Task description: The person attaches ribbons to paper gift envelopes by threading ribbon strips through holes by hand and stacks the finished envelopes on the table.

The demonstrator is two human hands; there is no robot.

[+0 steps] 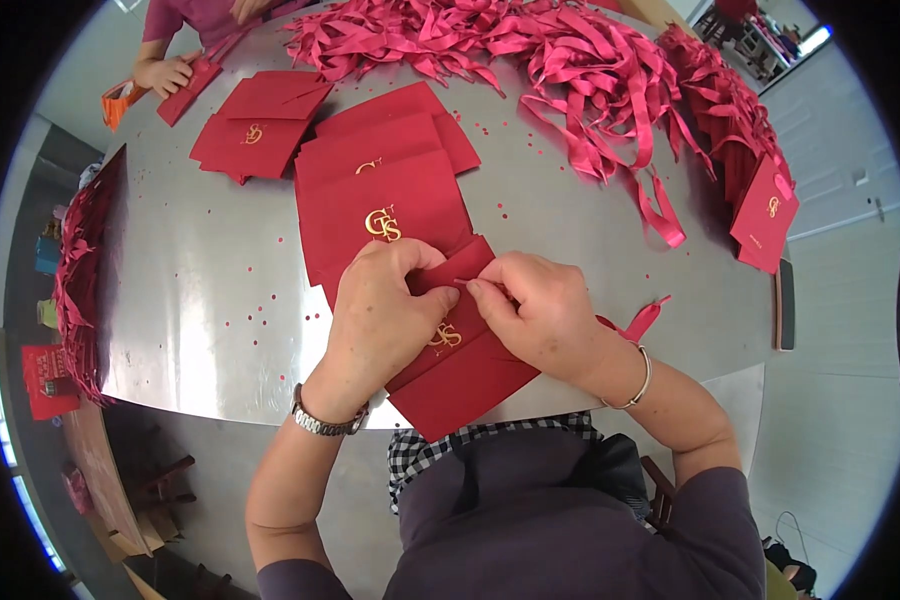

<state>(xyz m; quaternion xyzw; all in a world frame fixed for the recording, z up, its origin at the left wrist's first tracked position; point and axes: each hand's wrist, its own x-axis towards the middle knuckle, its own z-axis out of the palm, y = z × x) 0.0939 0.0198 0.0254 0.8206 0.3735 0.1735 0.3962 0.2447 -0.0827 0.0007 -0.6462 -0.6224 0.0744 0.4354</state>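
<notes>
A flat red paper bag with a gold print lies tilted in front of me at the near table edge. My left hand is closed on its upper part, thumb on the front and fingers partly hidden behind. Close beside that thumb, my right hand pinches the thin end of a pink ribbon against the bag. Past my right wrist a loop of pink ribbon sticks out over the table. Just beyond my hands lies a fanned stack of red bags, also printed in gold.
A large heap of pink ribbons covers the far side of the metal table. Finished-looking bags with ribbons line the right and left edges. More bags lie far left, near another person's hand. Small red paper dots are scattered about.
</notes>
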